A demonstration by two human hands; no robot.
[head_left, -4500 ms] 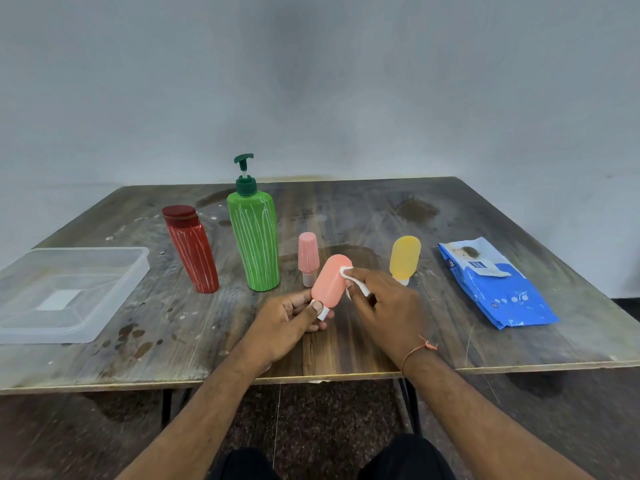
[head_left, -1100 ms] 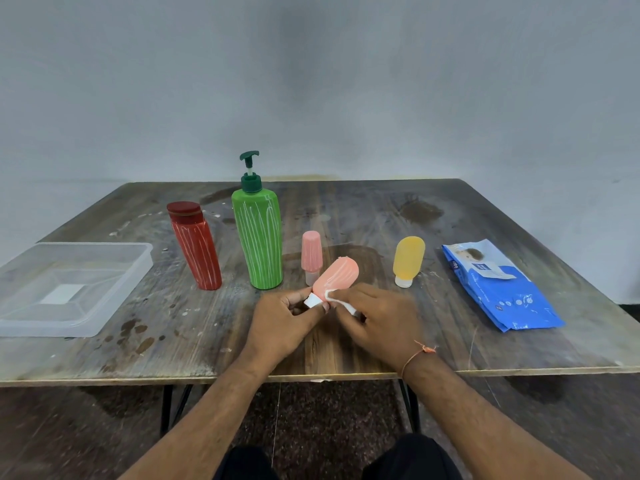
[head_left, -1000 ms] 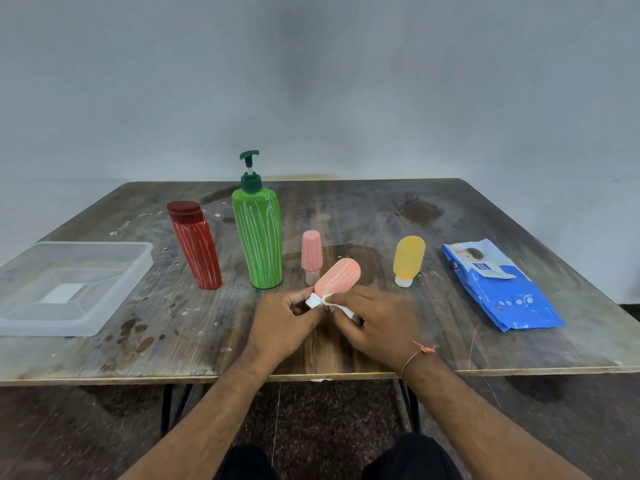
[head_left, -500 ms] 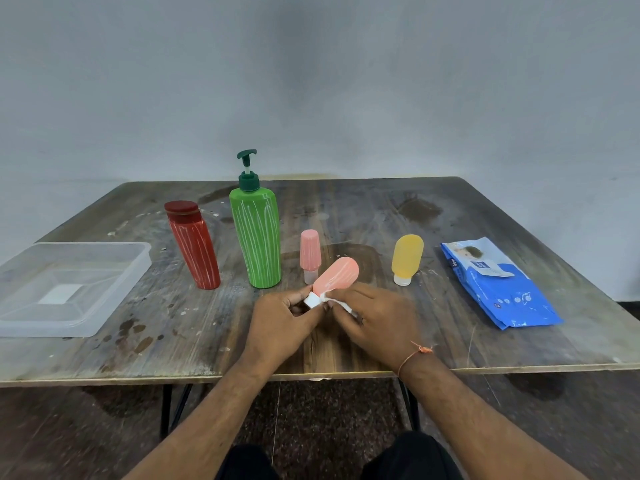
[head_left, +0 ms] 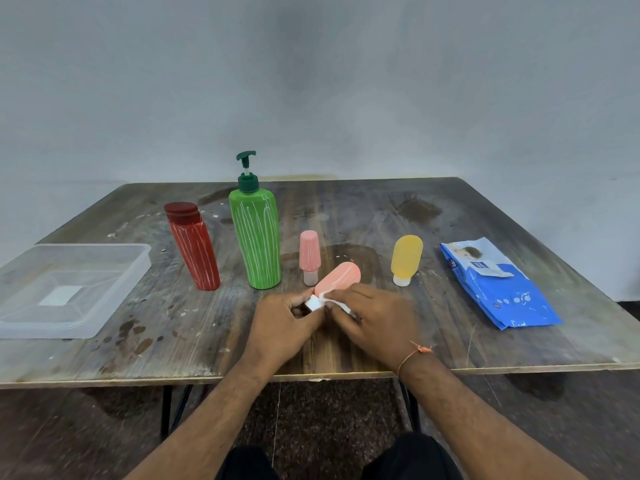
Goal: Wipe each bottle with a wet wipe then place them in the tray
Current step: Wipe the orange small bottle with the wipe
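Presently the salmon bottle (head_left: 338, 279) is held tilted above the table (head_left: 450, 348), cap end nearest the person. Left hand (head_left: 282, 322) pinches its white cap; right hand (head_left: 375, 318) grasps the wet wipe (head_left: 332, 301) against the neck. Wiping appears near its end; the next move calls for carrying it left to the tray (head_left: 114, 299), well apart.

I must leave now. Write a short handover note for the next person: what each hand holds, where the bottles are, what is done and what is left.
Left hand grips the cap end of the salmon bottle.
Right hand holds the wet wipe against that bottle near its cap.
Red bottle, green pump bottle, pink bottle and yellow bottle stand on the table.
Tray holds no bottle.
Done: none placed.
Left: finish this one, wipe four more, tray all five.
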